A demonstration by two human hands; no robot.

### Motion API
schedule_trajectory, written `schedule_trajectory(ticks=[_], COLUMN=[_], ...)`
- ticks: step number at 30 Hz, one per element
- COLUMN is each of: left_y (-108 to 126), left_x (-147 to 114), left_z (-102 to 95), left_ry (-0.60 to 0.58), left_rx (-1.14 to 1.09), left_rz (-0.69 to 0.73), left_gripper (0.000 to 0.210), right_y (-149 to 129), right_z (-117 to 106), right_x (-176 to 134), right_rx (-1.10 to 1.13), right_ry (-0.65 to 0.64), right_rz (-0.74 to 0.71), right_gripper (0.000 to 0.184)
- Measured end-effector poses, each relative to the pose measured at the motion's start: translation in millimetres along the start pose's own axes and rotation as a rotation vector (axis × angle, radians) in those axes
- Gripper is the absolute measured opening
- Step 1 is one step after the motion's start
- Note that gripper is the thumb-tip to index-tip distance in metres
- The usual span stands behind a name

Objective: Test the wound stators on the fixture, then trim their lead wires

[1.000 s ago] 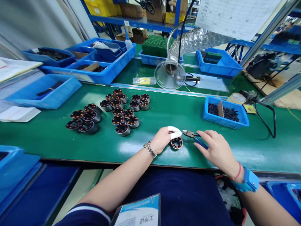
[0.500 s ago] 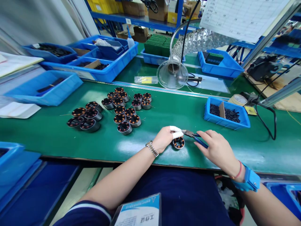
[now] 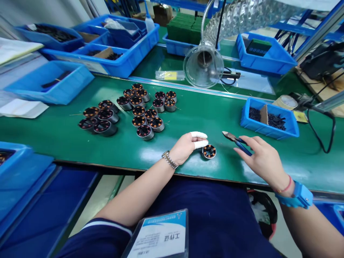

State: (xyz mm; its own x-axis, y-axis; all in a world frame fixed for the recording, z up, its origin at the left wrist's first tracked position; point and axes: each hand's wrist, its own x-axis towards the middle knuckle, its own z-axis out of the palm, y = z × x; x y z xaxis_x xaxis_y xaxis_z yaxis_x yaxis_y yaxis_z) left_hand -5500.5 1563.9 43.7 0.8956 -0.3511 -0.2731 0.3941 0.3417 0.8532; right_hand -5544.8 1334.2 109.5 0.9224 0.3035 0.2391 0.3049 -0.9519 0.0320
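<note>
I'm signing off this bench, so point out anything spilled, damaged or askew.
Nothing looks spilled or damaged. Slightly untidy: thin wire ends stick out beside some wound rings, though the rings sit flat on the green bench.

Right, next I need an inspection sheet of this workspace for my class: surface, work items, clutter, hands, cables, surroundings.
Surface: glossy green bench top.
Work items: round metal ring with copper-coloured windings, on the bench; steel cutters with blue handles, apart from it.
Clutter: similar wound rings, grouped leftward; small blue plastic bin of black pieces, rightward.
Hands: left hand at the ring, contact unclear; right hand holds the cutters.
Cables: black looped cable, far right.
Surroundings: silver foil duct and clear funnel behind.
</note>
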Motion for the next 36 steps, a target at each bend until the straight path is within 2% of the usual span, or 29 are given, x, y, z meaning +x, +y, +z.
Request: schedule_trajectory(ticks=[5, 11, 33, 36], left_y=[1, -1, 2, 2], left_x=[-3, -2, -4, -3], left_z=[-1.8, -0.2, 2.5, 2.5], left_ry=[-0.012, -0.025, -0.043, -0.023], left_rx=[0.022, 0.019, 0.018, 0.067], left_rz=[0.056, 0.09, 0.091, 0.096], left_gripper=[0.017, 0.015, 0.012, 0.014], right_y=[-9, -27, -35, -33], right_z=[-3, -2, 2, 0], right_x=[0, 5, 8, 7], right_rx=[0.004, -0.065, -0.087, -0.029], right_ry=[-0.007, -0.041, -0.071, -0.03], right_rz=[-0.068, -0.175, -0.184, -0.166], right_gripper=[0.039, 0.039, 0.037, 0.036])
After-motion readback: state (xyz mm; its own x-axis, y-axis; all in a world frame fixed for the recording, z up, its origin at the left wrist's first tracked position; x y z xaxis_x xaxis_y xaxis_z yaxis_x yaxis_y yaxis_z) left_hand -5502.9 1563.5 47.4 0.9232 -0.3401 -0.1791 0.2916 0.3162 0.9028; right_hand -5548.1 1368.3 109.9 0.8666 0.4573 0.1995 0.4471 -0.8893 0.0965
